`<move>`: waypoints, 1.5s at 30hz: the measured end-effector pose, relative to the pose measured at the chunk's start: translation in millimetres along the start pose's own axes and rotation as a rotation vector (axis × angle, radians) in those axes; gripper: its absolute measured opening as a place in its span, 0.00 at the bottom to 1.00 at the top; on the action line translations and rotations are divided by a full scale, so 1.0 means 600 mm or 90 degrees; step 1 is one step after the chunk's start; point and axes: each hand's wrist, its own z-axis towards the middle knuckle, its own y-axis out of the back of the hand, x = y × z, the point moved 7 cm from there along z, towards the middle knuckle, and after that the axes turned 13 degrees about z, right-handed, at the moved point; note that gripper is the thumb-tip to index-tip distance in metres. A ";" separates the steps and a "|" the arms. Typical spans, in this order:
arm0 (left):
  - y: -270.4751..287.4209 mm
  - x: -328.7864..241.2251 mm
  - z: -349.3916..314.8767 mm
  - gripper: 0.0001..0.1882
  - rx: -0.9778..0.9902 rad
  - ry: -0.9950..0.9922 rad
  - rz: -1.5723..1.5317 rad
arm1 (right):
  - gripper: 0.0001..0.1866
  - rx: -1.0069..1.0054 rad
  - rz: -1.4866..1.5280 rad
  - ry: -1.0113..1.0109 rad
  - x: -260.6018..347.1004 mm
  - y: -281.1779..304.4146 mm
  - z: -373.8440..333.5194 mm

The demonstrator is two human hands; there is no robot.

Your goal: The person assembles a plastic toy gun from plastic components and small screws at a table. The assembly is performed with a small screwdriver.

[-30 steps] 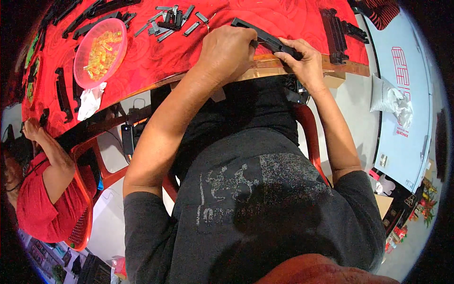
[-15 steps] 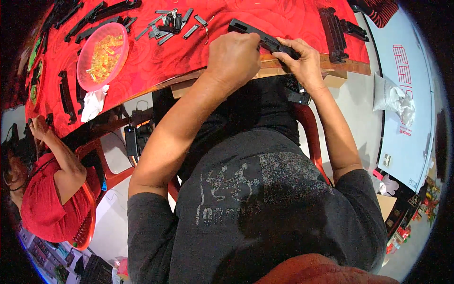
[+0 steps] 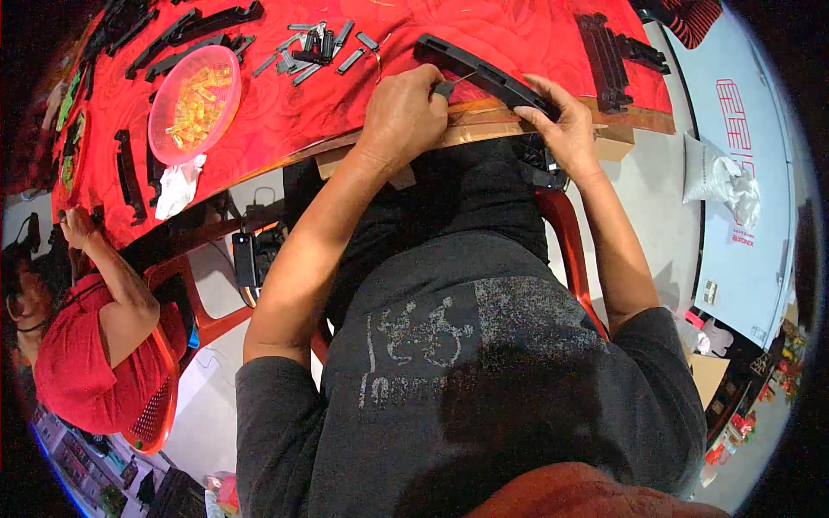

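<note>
Slotted black bar [image 3: 479,67] sits slantwise at the table's front edge [image 3: 649,122], far end over the red tablecloth [image 3: 289,108]. My right hand [image 3: 566,125] is clamped on its near-right end, thumb below, fingers over the top. My left hand [image 3: 406,108] is closed round the grip of a thin-shafted hand tool [image 3: 444,89], shaft pointing at the bar's slotted side; can't tell if the tip is seated. Main risk, my read: tip skids out under sideways load, scores the bar or jabs toward the right thumb. Second: bar's gripped at one end only, so a push mid-length could pivot it, maybe off the edge. Farther out, loose small metal pieces [image 3: 319,45] lie beyond the left hand; a swinging bar end could scatter them. Pink bowl [image 3: 155,129] of yellow parts [image 3: 203,95] looks safe, well apart.
</note>
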 end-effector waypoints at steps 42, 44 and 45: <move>0.165 0.199 -0.107 0.12 -0.272 0.125 0.331 | 0.17 0.037 1.164 -0.534 -0.033 -0.120 0.015; 0.164 0.191 -0.111 0.13 -0.276 0.112 0.328 | 0.17 0.036 1.166 -0.536 -0.033 -0.122 0.017; 0.168 0.184 -0.115 0.13 -0.297 0.099 0.323 | 0.17 0.041 1.168 -0.527 -0.032 -0.123 0.019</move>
